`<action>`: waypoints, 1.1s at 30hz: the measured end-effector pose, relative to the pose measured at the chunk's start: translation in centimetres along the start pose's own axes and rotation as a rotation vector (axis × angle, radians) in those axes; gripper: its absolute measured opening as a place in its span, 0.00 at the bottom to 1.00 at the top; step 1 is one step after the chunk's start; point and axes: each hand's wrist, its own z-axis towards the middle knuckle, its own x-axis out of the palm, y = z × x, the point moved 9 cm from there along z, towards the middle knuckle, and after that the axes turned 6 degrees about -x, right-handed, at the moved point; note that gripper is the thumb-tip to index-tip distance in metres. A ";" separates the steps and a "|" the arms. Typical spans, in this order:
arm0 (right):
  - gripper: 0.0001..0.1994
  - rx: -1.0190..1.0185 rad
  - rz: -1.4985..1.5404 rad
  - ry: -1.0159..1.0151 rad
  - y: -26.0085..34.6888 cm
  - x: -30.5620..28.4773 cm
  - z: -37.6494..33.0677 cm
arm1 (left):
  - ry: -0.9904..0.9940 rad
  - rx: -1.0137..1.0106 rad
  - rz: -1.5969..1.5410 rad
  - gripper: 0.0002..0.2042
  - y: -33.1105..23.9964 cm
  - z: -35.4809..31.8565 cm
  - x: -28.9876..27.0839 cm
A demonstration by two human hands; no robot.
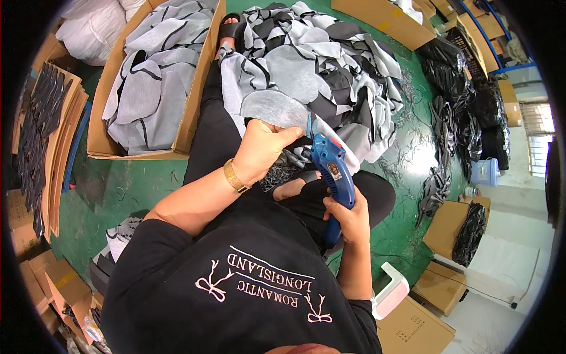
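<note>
- Left hand [259,150]: closed on a grey fabric piece [274,109], held above the lap.
- Right hand [349,217]: wrapped around the handle of a blue cutter [333,171]; its tip touches the fabric piece's edge.
- Fabric pile [321,65]: grey, black and white pieces heaped on the green floor [118,183], just beyond the hands.
- Cardboard box [191,106]: to the left, holding more grey pieces.
- Black bags [466,100]: along the right, well apart from the hands.
</note>
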 end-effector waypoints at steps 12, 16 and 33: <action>0.15 0.024 0.047 0.015 0.4 -0.1 0.6 | 0.136 -0.025 0.381 0.11 -0.1 0.6 -0.5; 0.15 -0.025 0.105 -0.024 1.6 -0.6 2.0 | 0.185 -0.066 0.418 0.07 0.7 0.3 -0.3; 0.16 -0.209 -0.160 -0.055 3.4 2.1 5.4 | 0.054 -0.175 -0.142 0.13 0.1 -1.0 0.9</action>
